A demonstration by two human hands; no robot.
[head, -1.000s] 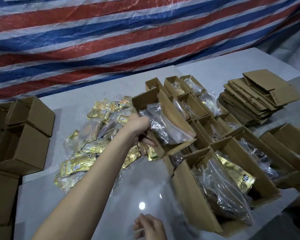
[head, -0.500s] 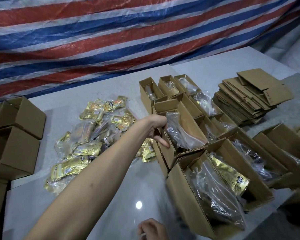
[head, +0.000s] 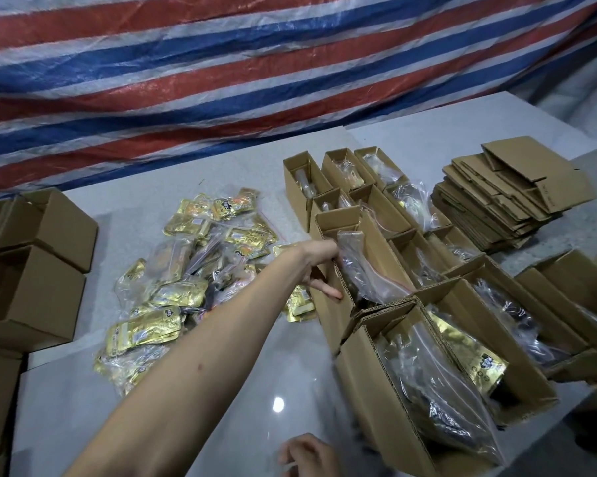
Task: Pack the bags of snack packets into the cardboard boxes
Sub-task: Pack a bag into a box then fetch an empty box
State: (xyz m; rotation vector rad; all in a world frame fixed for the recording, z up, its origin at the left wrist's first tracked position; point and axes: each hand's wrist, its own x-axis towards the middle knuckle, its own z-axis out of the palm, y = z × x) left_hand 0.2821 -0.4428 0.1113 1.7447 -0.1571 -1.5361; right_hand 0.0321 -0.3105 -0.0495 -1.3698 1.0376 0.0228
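My left hand (head: 319, 266) reaches across the table and grips the left wall of an open cardboard box (head: 384, 251), thumb outside the wall. A clear zip bag of packets (head: 364, 275) stands tilted inside that box. The box stands on the table in a cluster of open boxes (head: 341, 170), most with bags in them. A nearer box (head: 365, 383) holds a clear bag with a gold packet (head: 462, 352). A loose pile of bagged gold snack packets (head: 173, 290) lies left of my arm. At the bottom edge my right hand (head: 307, 456) rests loosely curled, holding nothing I can see.
A stack of flat unfolded cartons (head: 517, 197) lies at the back right. Empty assembled boxes (head: 32, 287) stand at the left edge. The grey table (head: 248, 383) shows bare surface in front of the pile. A striped tarp (head: 255, 63) hangs behind.
My left hand has carried the box with its bag from above the pile to the right and set it down among the other boxes. The right hand has stayed low.
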